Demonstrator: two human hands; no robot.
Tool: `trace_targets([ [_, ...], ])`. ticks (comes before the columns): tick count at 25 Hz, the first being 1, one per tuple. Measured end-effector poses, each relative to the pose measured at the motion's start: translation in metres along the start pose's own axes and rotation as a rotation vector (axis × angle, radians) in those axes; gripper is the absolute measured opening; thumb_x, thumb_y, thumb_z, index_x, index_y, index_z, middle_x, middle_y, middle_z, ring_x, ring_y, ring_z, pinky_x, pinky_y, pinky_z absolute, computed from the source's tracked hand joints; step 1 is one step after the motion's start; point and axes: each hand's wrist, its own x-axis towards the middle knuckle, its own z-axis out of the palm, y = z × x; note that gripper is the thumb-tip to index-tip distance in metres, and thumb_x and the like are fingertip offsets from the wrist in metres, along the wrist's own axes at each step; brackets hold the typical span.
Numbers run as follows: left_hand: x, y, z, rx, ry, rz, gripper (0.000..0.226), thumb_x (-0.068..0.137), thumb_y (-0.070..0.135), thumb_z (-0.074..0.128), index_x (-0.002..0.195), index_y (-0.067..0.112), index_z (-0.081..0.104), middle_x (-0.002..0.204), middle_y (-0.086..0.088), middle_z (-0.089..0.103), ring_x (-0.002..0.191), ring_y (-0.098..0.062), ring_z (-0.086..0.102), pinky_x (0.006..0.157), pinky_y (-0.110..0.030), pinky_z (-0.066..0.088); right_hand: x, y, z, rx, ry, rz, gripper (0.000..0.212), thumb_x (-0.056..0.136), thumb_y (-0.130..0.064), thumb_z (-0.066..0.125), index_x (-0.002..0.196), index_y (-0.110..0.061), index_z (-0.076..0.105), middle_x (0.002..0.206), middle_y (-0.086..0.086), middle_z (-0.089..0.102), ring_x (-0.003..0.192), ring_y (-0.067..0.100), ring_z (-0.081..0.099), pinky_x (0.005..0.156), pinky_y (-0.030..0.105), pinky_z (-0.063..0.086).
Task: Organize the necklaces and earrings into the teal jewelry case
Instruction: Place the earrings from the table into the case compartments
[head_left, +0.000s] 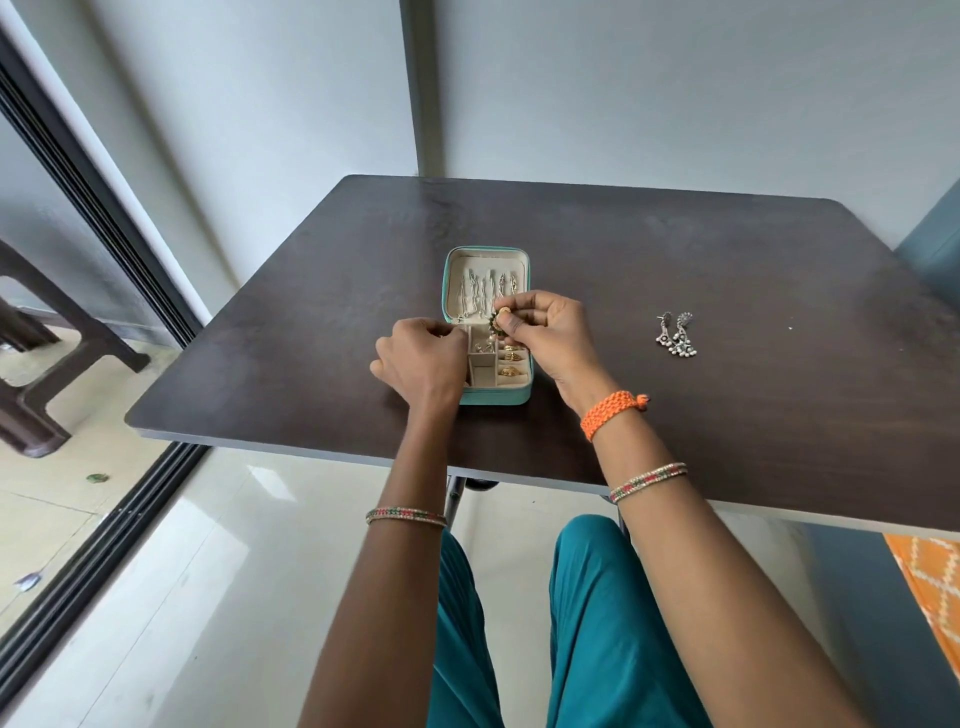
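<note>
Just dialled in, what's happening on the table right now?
A person is filling the open teal jewelry case. The right hand pinches a round gold earring over the case; the left hand rests, fingers curled, at the case's left edge. Necklaces hang in the lid. A silver earring pair waits on the table.

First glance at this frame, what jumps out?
The open teal jewelry case at the middle of the dark table, chains hanging in its lid and gold pieces in its compartments. Right over it, the right hand pinches a round gold earring, while the left hand rests at the case's left edge. Off to the right lies a pair of silver earrings.
</note>
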Motion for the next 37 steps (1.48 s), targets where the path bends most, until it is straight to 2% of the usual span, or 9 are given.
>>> trace_targets([
  [3, 0.000, 0.000, 0.000, -0.022, 0.013, -0.086, 0.015, 0.075, 0.028, 0.064, 0.078, 0.021, 0.076, 0.080, -0.003, 0.073, 0.078, -0.022, 0.053, 0.079, -0.032, 0.021, 0.002, 0.003, -0.002, 0.037, -0.006, 0.025, 0.015, 0.084, 0.002, 0.065, 0.086, -0.012, 0.069, 0.080, 0.005, 0.069, 0.071, 0.017, 0.062, 0.072, 0.027, 0.056],
  [8, -0.011, -0.007, 0.006, -0.043, 0.059, -0.073, 0.022, 0.085, 0.039, 0.064, 0.098, 0.024, 0.075, 0.100, -0.002, 0.072, 0.097, -0.024, 0.060, 0.082, -0.032, 0.023, 0.004, 0.002, -0.004, 0.055, -0.037, 0.056, 0.011, 0.084, 0.003, 0.066, 0.090, -0.005, 0.069, 0.078, 0.005, 0.067, 0.068, 0.011, 0.061, 0.065, 0.018, 0.054],
  [13, -0.007, -0.020, 0.002, -0.294, 0.069, -0.011, 0.023, 0.092, 0.029, 0.056, 0.103, 0.018, 0.073, 0.098, -0.003, 0.071, 0.090, -0.017, 0.065, 0.077, -0.024, 0.045, 0.009, -0.011, -0.003, -0.018, -0.122, 0.052, 0.012, 0.081, 0.002, 0.069, 0.087, -0.008, 0.071, 0.079, 0.003, 0.069, 0.068, 0.006, 0.061, 0.054, 0.014, 0.048],
  [20, 0.000, -0.038, -0.010, -0.157, 0.007, 0.111, 0.019, 0.089, 0.028, 0.059, 0.093, 0.016, 0.074, 0.086, 0.001, 0.071, 0.077, -0.014, 0.063, 0.067, -0.024, 0.044, 0.026, -0.024, 0.019, -0.290, -0.222, 0.051, 0.014, 0.082, 0.004, 0.067, 0.089, -0.008, 0.071, 0.077, 0.010, 0.069, 0.067, 0.007, 0.062, 0.060, 0.019, 0.054],
  [24, 0.000, -0.036, -0.010, -0.140, 0.016, 0.090, 0.019, 0.089, 0.029, 0.058, 0.091, 0.018, 0.074, 0.082, 0.005, 0.069, 0.072, -0.011, 0.062, 0.059, -0.021, 0.040, 0.031, -0.021, 0.032, -0.417, -0.232, 0.082, 0.017, 0.077, 0.001, 0.072, 0.077, -0.016, 0.070, 0.074, 0.007, 0.071, 0.071, 0.012, 0.067, 0.069, 0.027, 0.055],
  [26, 0.000, -0.035, -0.010, -0.126, 0.018, 0.076, 0.019, 0.089, 0.030, 0.058, 0.091, 0.020, 0.073, 0.083, 0.006, 0.069, 0.073, -0.012, 0.062, 0.060, -0.022, 0.041, 0.029, -0.018, 0.036, -0.458, -0.202, 0.115, 0.018, 0.074, -0.001, 0.075, 0.072, -0.018, 0.070, 0.075, 0.006, 0.071, 0.077, 0.014, 0.069, 0.077, 0.028, 0.057],
  [30, 0.002, -0.035, -0.009, -0.111, 0.016, 0.074, 0.020, 0.089, 0.033, 0.056, 0.092, 0.022, 0.073, 0.088, 0.005, 0.071, 0.076, -0.013, 0.064, 0.066, -0.027, 0.047, 0.025, -0.019, 0.041, -0.515, -0.164, 0.131, 0.011, 0.074, -0.002, 0.076, 0.076, -0.013, 0.073, 0.078, 0.003, 0.070, 0.078, 0.012, 0.067, 0.069, 0.020, 0.052],
  [33, 0.001, -0.035, -0.009, -0.102, 0.018, 0.081, 0.021, 0.090, 0.033, 0.056, 0.094, 0.022, 0.073, 0.089, 0.005, 0.071, 0.075, -0.011, 0.061, 0.065, -0.025, 0.043, 0.022, -0.017, 0.043, -0.575, -0.141, 0.057, 0.011, 0.074, -0.003, 0.076, 0.077, -0.014, 0.073, 0.081, 0.007, 0.072, 0.081, 0.015, 0.069, 0.072, 0.023, 0.053],
  [37, 0.002, -0.035, -0.009, -0.095, 0.015, 0.086, 0.021, 0.090, 0.032, 0.056, 0.097, 0.020, 0.073, 0.091, 0.004, 0.071, 0.077, -0.012, 0.063, 0.065, -0.025, 0.043, 0.019, -0.014, 0.042, -0.639, -0.120, -0.023, 0.014, 0.073, -0.011, 0.077, 0.071, -0.024, 0.071, 0.065, -0.009, 0.063, 0.076, 0.012, 0.065, 0.079, 0.033, 0.056],
])
